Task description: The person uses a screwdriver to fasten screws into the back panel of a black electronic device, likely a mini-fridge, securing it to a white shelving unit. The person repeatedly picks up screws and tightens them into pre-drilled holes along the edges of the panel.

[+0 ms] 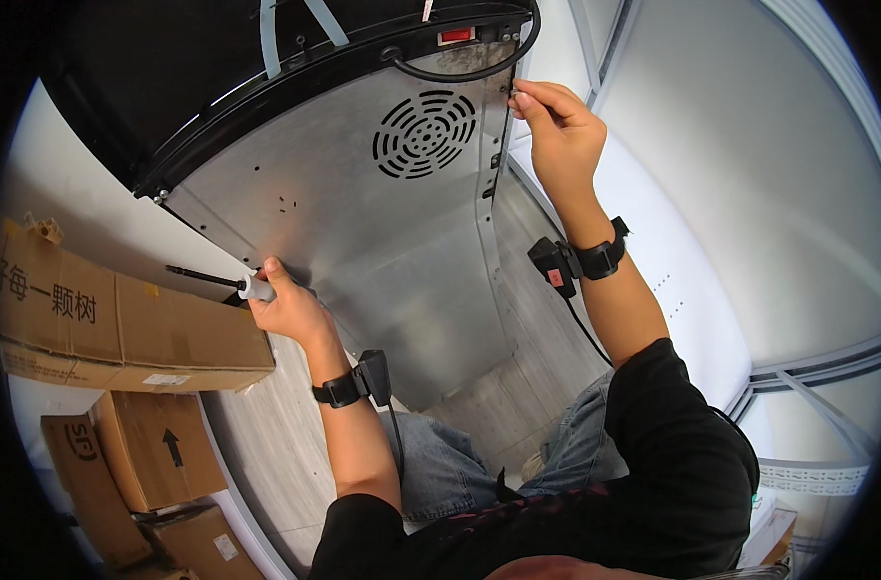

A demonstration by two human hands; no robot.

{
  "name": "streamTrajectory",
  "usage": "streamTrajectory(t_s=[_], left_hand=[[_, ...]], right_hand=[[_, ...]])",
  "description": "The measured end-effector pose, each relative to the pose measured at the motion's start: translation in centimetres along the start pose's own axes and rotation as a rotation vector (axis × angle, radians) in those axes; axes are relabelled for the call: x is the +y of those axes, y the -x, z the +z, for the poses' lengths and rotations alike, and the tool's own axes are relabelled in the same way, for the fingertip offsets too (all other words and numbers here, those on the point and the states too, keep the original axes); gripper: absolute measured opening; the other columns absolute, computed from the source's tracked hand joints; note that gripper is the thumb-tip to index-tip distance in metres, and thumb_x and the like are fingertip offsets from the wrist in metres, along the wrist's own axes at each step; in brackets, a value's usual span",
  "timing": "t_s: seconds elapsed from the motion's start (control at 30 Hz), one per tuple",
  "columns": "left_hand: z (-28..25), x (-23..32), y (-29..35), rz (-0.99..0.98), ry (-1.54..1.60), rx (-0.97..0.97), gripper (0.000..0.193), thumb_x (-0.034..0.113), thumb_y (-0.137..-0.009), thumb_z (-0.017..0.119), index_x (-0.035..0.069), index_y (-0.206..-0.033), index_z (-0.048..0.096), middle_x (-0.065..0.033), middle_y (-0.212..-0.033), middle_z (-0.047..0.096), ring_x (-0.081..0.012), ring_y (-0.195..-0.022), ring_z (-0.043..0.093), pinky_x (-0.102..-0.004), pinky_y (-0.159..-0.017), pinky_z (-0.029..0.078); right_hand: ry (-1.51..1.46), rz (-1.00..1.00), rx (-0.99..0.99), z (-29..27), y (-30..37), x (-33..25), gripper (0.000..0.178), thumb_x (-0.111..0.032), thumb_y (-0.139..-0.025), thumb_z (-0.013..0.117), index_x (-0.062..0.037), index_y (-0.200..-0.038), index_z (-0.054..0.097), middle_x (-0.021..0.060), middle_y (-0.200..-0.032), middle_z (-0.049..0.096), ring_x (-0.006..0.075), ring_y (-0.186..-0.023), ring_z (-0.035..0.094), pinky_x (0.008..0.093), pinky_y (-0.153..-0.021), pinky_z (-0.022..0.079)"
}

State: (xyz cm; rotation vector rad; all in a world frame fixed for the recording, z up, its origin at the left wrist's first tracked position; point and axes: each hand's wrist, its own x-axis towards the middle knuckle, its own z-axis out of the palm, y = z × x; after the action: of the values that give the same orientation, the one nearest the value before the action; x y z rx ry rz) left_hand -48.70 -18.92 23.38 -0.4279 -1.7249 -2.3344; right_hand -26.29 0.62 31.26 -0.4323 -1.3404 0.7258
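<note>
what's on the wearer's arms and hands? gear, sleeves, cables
Both hands, left hand and right hand, are bare, no gloves. Each wrist carries a black strap with a small black box: left wrist unit, right wrist unit, the latter with a red patch. A thin black cable runs from each box. Black short sleeves.

Whatever is pinched between the fingers of the right hand at the metal panel's edge is too small to be told. The screwdriver's handle is mostly covered by the left hand. The black appliance is cut off by the upper edge, and the lowest cardboard box by the lower edge.
</note>
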Motion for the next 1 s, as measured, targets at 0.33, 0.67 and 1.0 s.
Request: streamTrajectory(t_s=[0.33,0.67,1.0], left_hand=[[0.4,0.3,0.3,0.028,0.013,0.030,0.020,0.015,-0.085,0.066,0.000,-0.081,0.054,-0.0009,-0.076,0.055,-0.0094,-0.067,0.048,-0.0249,-0.061,0.041],[0.4,0.4,0.3,0.039,0.017,0.035,0.021,0.015,-0.084,0.067,0.000,-0.079,0.053,-0.0002,-0.073,0.054,-0.0084,-0.064,0.046,-0.0234,-0.058,0.039],[0.5,0.4,0.4,0.027,0.045,0.025,0.021,0.015,-0.085,0.066,0.001,-0.079,0.052,0.0001,-0.073,0.053,-0.0082,-0.064,0.046,-0.0232,-0.058,0.039]], right_hand=[[0.076,-0.029,-0.039,0.0,-0.2,0.0,0.006,0.001,-0.076,0.068,0.0018,-0.082,0.068,0.0047,-0.079,0.064,0.0098,-0.068,0.057,0.0207,-0.061,0.045],[0.131,-0.118,-0.012,0.2,-0.2,0.1,0.004,0.001,-0.073,0.069,0.0018,-0.078,0.068,0.0055,-0.076,0.063,0.0110,-0.066,0.055,0.0222,-0.059,0.044],[0.091,0.044,-0.043,0.0,-0.7,-0.1,0.008,0.000,-0.072,0.072,0.0011,-0.078,0.067,0.0050,-0.074,0.063,0.0095,-0.065,0.055,0.0213,-0.060,0.045]])
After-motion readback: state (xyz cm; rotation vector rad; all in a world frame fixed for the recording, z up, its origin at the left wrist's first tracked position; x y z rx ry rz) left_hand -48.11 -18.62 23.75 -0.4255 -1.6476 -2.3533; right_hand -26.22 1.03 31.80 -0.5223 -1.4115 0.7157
